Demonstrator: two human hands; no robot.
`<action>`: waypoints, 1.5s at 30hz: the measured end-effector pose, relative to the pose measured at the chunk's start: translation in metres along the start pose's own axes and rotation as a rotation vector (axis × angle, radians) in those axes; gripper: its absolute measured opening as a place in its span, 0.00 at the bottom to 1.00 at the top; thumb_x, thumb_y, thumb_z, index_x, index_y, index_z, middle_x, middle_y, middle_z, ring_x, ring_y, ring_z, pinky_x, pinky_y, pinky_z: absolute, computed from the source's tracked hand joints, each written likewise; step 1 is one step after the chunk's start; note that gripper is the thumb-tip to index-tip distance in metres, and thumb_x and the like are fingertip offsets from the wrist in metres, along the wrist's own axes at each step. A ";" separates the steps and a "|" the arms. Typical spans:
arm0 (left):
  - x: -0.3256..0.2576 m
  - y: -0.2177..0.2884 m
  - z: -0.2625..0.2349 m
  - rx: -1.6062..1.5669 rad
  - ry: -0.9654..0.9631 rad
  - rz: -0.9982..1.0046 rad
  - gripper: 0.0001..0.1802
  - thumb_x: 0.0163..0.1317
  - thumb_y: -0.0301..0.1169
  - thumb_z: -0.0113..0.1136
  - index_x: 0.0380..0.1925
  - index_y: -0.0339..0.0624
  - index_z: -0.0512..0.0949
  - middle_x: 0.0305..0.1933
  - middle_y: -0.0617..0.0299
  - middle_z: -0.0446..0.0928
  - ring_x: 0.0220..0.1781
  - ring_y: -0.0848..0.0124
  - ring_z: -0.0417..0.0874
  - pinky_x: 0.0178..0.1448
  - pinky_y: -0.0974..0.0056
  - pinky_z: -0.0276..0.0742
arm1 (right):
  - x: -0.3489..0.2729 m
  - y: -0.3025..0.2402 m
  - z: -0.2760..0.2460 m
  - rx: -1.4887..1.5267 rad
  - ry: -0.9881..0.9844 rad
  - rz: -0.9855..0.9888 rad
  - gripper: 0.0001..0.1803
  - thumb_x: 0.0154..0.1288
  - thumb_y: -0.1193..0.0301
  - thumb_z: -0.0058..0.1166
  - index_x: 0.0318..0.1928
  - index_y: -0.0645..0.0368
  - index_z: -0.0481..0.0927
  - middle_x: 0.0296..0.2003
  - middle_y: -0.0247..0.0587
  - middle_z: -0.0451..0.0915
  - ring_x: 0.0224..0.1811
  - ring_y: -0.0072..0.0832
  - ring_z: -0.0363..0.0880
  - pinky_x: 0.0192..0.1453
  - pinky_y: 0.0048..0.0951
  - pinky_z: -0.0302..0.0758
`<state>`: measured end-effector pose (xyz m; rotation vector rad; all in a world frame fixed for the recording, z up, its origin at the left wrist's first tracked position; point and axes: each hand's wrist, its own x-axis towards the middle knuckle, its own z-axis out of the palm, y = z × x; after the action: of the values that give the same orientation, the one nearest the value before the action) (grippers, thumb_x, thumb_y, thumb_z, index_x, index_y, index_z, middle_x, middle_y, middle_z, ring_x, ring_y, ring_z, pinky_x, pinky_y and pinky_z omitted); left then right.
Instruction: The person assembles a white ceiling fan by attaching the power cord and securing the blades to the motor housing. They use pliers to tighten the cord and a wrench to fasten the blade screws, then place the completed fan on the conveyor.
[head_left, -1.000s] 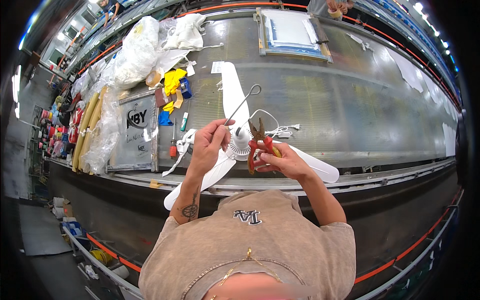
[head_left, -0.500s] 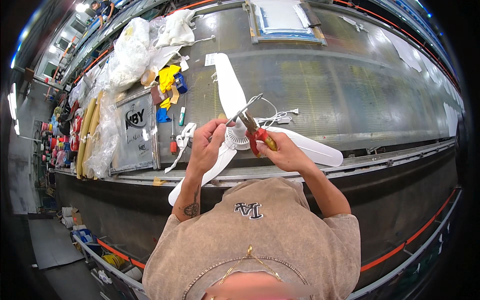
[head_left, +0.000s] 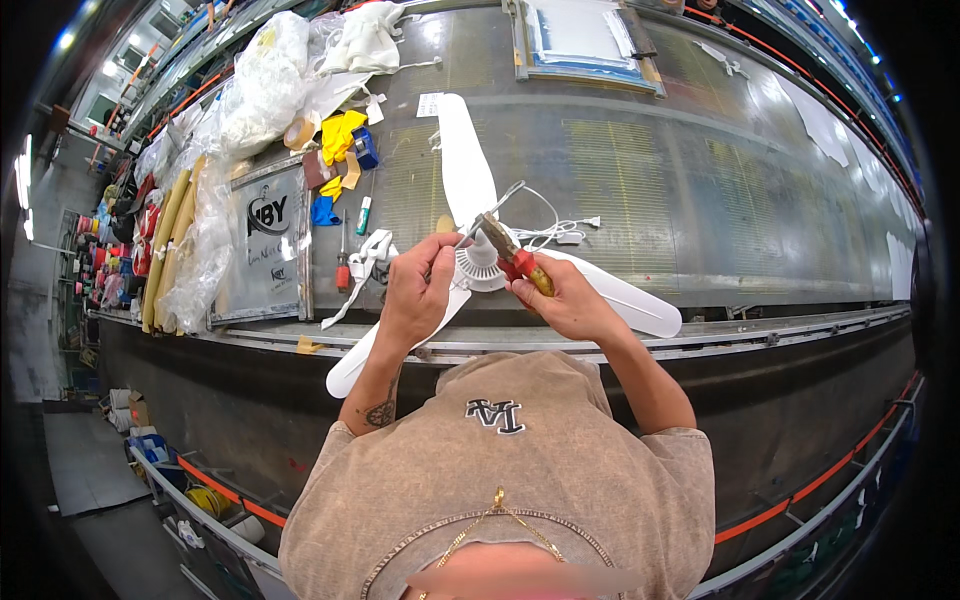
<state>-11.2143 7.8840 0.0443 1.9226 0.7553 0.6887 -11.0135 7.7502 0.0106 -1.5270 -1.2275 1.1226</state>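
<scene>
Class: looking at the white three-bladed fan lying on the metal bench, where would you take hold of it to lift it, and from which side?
Probably at the round ribbed hub, from above: the white fan lies flat, and its three long thin blades meet there. The left hand and right hand work over the hub, so reach in from the far side.

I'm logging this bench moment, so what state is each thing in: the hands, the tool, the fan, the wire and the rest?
Left hand: closed, pinching the wire.
Right hand: closed on the pliers.
Pliers: red and yellow handles gripped, tip at the wire.
Wire: white, loose, trailing to a plug on the bench.
White fan: lying flat, three blades fitted.
Tape roll: lying on the bench.
Plastic bags: crumpled, heaped.
</scene>
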 end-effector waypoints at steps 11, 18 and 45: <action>-0.003 0.000 0.003 0.123 0.059 0.104 0.12 0.75 0.27 0.55 0.50 0.29 0.83 0.26 0.58 0.80 0.22 0.76 0.74 0.29 0.66 0.70 | -0.001 -0.001 -0.001 -0.089 0.027 -0.065 0.14 0.79 0.69 0.58 0.57 0.65 0.79 0.39 0.40 0.84 0.41 0.25 0.80 0.49 0.30 0.76; -0.005 0.004 0.001 0.101 0.073 0.114 0.12 0.75 0.26 0.55 0.49 0.29 0.82 0.27 0.57 0.81 0.23 0.75 0.75 0.29 0.66 0.70 | -0.001 -0.003 -0.001 -0.079 0.011 -0.046 0.13 0.79 0.70 0.57 0.56 0.65 0.79 0.40 0.40 0.84 0.43 0.26 0.84 0.49 0.30 0.77; -0.017 -0.017 0.021 0.271 0.151 0.134 0.11 0.69 0.24 0.47 0.40 0.32 0.80 0.32 0.44 0.81 0.34 0.46 0.82 0.44 0.49 0.77 | -0.008 -0.002 0.025 -0.190 0.167 -0.048 0.20 0.71 0.68 0.62 0.58 0.66 0.74 0.48 0.58 0.83 0.50 0.52 0.84 0.56 0.43 0.78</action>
<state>-11.2141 7.8662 0.0174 2.2009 0.8550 0.8576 -11.0388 7.7449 0.0079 -1.6876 -1.2769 0.8478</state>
